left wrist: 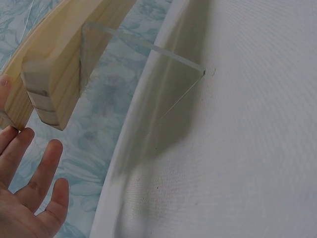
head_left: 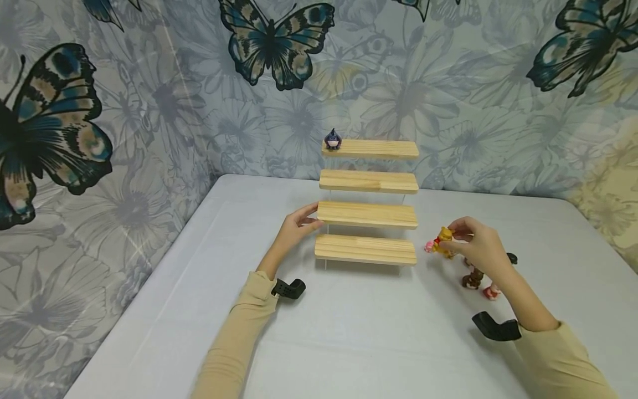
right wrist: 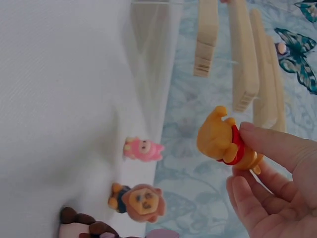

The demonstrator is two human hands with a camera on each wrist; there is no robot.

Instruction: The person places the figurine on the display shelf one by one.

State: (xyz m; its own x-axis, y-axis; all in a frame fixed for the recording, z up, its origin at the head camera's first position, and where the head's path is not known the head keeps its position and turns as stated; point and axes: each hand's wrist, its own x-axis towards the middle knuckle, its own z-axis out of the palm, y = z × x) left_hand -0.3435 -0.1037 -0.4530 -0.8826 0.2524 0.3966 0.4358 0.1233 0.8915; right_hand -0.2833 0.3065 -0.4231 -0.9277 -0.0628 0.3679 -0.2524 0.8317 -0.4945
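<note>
A wooden four-step display shelf [head_left: 366, 215] on thin clear supports stands on the white table. My left hand [head_left: 298, 226] is at the left end of its third board from the top, with fingertips touching the board end. In the left wrist view the other fingers [left wrist: 49, 158] are spread and fairly straight. My right hand [right wrist: 277, 183] pinches a yellow bear figurine [right wrist: 218, 139] in a red shirt, held right of the shelf. A dark blue donkey figurine [head_left: 333, 139] sits at the left of the top board.
Near my right hand stand a pink piglet figurine [right wrist: 143, 149], a lion figurine [right wrist: 143, 202] and a brown figurine [head_left: 472, 279]. A red and pink figurine [head_left: 491, 292] is nearer my forearm. Butterfly-patterned cloth [head_left: 271, 44] hangs behind the table [head_left: 319, 343].
</note>
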